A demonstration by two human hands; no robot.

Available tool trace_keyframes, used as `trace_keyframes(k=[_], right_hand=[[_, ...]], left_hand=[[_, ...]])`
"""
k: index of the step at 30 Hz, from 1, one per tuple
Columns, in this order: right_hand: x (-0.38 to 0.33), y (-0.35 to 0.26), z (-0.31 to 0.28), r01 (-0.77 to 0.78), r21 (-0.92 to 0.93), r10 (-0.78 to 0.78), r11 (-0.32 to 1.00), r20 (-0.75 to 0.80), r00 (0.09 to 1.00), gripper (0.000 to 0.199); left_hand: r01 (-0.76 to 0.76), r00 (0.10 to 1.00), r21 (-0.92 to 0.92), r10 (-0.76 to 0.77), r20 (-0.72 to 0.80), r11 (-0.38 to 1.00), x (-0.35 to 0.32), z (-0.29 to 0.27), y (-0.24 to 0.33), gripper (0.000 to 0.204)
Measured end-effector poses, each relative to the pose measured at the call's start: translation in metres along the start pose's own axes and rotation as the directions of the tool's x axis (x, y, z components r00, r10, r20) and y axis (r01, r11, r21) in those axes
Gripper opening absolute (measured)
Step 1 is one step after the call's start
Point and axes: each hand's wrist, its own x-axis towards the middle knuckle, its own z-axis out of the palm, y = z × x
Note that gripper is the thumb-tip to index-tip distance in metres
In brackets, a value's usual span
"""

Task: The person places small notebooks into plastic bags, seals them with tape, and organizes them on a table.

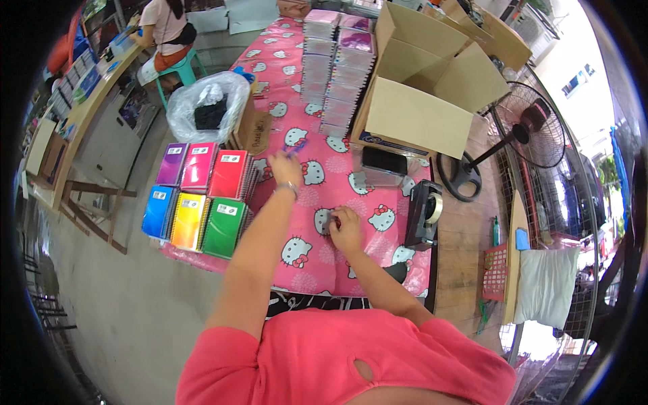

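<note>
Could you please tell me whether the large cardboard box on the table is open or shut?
Open: the box has its flaps spread apart, and its inside shows between them.

Six nearer notebook stacks (pixel 228 177), one tape dispenser (pixel 420 217), one fan (pixel 533 116).

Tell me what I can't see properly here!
In the head view:
Small purple thing by the left hand: too blurred to name.
Whether the right hand holds anything: hidden by its curled fingers.
Bottom of the cardboard box: hidden by its front panel.
Seated person: head cut off by the top edge.
</note>
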Motion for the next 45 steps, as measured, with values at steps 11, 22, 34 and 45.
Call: trace_keyframes(k=[11, 22, 34, 45], right_hand=[[0.016, 0.006, -0.013, -0.033, -0.036, 0.033, 0.999, 0.012, 0.999, 0.019], [0.159, 0.100, -0.062, 0.010, -0.005, -0.011, 1.000, -0.241, 0.970, 0.027], [0.234, 0.116, -0.094, -0.064, -0.721, 0.533, 0.690, 0.446, 0.719, 0.104], [0.226, 0.117, -0.105, -0.064, -0.549, 0.368, 0.833, 0.464, 0.806, 0.099]], left_hand=[[-0.196, 0.976, 0.150, 0.208, -0.065, 0.969, 0.016, 0.048, 0.027, 0.031], [-0.480, 0.724, -0.298, 0.565, 0.396, 0.825, -0.083, 0.107, 0.069, 0.022], [-0.654, 0.534, -0.162, 0.602, 0.594, 0.739, -0.064, 0.111, 0.066, 0.018], [-0.714, 0.539, -0.129, 0.658, 0.526, 0.689, -0.057, 0.110, 0.061, 0.011]])
